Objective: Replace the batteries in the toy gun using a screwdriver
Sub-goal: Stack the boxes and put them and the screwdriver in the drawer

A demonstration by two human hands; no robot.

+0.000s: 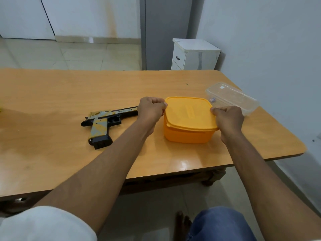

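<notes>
Toy gun [107,121] is not in your grip yet: it lies flat on its side on the worktop [52,94], just left of your left hand [151,110], barrel pointing right and passing behind that hand, magazine end toward you. Both of your hands are on the orange container [188,134] instead. Your left hand has its fingers curled over the far-left corner of the orange lid [187,112], and your right hand [228,119] pinches the lid's right edge. Neither hand is braced on the tub below.

That is your first risk, as I judge it. If the lid is tight and you pull up on both sides, the whole container may lift or jerk free, and whatever is inside, which you cannot see, could scatter. Small items like batteries or screws would roll on this smooth top.

Watch your left wrist too: a sudden release could swing it into the barrel and shove the gun farther left.

On the far right, a clear plastic box [232,98] sits just beyond the orange one, close to the worktop's right edge. A popped lid or a backward elbow could nudge it off. No screwdriver shows anywhere.
</notes>
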